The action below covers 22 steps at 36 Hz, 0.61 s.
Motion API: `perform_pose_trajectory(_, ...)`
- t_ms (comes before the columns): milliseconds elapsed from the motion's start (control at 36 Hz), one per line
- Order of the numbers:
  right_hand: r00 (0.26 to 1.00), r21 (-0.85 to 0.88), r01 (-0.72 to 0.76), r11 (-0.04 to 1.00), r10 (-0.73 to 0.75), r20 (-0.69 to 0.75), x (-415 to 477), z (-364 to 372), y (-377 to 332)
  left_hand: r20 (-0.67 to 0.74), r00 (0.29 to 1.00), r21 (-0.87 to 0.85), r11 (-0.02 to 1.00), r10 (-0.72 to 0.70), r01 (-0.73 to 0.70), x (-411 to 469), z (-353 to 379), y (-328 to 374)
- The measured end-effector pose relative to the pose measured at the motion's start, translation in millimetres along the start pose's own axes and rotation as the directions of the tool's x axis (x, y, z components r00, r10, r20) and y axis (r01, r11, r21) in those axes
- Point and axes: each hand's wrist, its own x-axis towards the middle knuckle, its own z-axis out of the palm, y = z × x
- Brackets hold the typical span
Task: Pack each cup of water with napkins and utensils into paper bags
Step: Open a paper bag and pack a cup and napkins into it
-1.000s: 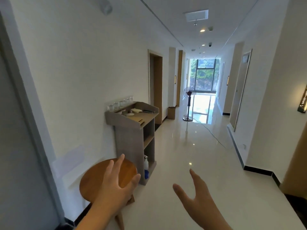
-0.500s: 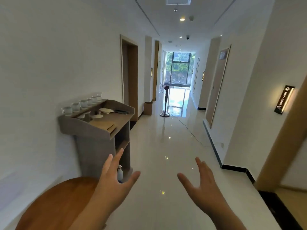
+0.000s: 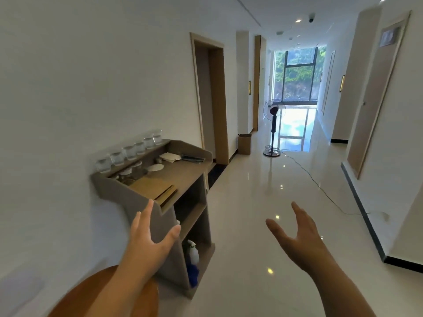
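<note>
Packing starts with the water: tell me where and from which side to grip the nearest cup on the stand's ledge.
Take the nearest cup by its side, from the corridor side: it stands upright by the wall, the next cup close beside, so likely only that face is free.

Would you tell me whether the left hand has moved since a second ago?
Yes: the left hand advanced from the round table to the grey stand.

Just beyond the left hand (image 3: 150, 240), the grey surface (image 3: 135, 197) looks matt and smooth. On it lie flat brown paper bags (image 3: 151, 187), with clear cups (image 3: 129, 152) behind them. Under that wrist is a round table (image 3: 71, 306) of smooth, warm wood. Past the right hand (image 3: 299, 243) the pale floor (image 3: 251, 202) is glossy, almost mirror-like.
</note>
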Motion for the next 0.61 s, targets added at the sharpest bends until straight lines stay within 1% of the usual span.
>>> perform_pose_trajectory(111,0.997,0.003,0.061,0.998,-0.061,0.055,67.8,14.8,-24.9,-0.056,0.998,0.062,0.998,-0.015,0.019,45.6,7.4,-3.1)
perform_pose_trajectory(194,0.99,-0.025,0.1,0.995,-0.098,0.099,112.7,36.7,-40.3,-0.08,0.994,0.13,0.988,-0.072,0.082,84.7,13.4,-13.8)
perform_pose_trajectory(361,0.974,-0.11,0.149,0.983,-0.126,0.188,197.9,94.6,-52.2,-0.113,0.979,0.171,0.967,-0.169,0.187,172.0,40.4,-47.6)
perform_pose_trajectory(417,0.972,-0.136,0.152,0.979,-0.123,0.2,226.8,114.4,-54.4,-0.136,0.976,0.137,0.972,-0.172,0.19,208.6,54.4,-61.1)
perform_pose_trajectory(472,0.973,-0.157,0.139,0.978,-0.105,0.205,257.8,130.4,-54.9,-0.165,0.966,0.055,0.976,-0.2,0.212,251.3,70.5,-77.1)
perform_pose_trajectory(528,0.978,-0.196,0.112,0.974,-0.073,0.197,289.3,139.3,-54.5,-0.199,0.944,0.011,0.963,-0.262,0.27,296.8,86.8,-96.2)
perform_pose_trajectory(611,0.986,-0.247,0.067,0.967,-0.027,0.164,334.6,142.8,-50.8,-0.218,0.913,0.016,0.934,-0.344,0.356,363.4,110.4,-124.3)
